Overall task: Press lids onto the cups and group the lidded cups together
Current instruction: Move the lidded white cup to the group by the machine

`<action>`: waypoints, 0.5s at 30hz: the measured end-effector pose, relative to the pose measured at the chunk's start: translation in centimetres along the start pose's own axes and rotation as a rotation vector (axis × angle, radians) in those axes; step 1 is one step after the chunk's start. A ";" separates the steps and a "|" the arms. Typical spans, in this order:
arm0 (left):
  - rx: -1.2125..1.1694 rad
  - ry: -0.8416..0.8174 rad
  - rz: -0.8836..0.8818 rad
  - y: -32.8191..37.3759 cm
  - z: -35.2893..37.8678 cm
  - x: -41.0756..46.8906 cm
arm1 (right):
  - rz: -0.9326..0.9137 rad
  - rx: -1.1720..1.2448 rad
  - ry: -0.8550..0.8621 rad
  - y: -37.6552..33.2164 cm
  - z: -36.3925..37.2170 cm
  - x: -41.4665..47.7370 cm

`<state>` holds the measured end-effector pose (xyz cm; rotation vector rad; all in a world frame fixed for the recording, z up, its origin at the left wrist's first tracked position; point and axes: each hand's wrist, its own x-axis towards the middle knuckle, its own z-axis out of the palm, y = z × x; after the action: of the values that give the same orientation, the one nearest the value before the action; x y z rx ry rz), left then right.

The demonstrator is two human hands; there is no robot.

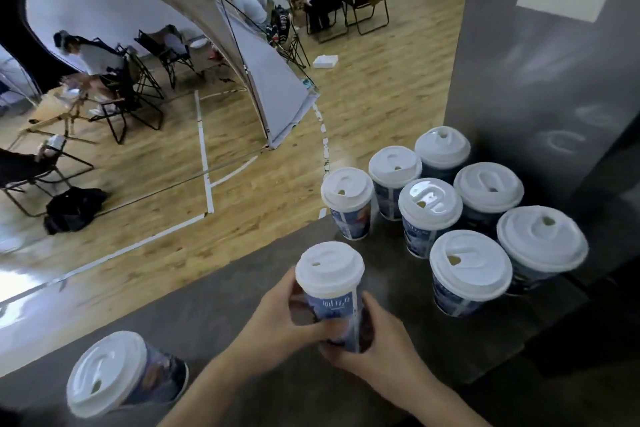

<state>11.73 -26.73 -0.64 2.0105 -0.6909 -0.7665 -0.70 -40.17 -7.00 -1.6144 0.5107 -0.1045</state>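
Grey counter first; seven lidded cups bunched on its right side; another lidded cup sits alone bottom-left; between them the middle cup, lid on, with left hand and right hand both wrapped round its lower half.

1. Seven blue-printed cups, white lids pressed on, are standing clustered at right.
2. An eighth lidded cup is being gripped upright, left of them.
3. A ninth lidded cup is standing alone, far left.
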 end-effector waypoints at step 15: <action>-0.041 0.317 0.286 -0.6 6.0 7.2 | -0.227 -0.198 0.464 3.1 -1.3 6.3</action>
<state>12.18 -34.63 -5.72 1.8853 -0.7453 -0.2834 3.60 -43.87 -11.33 -1.8446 0.7062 -0.6259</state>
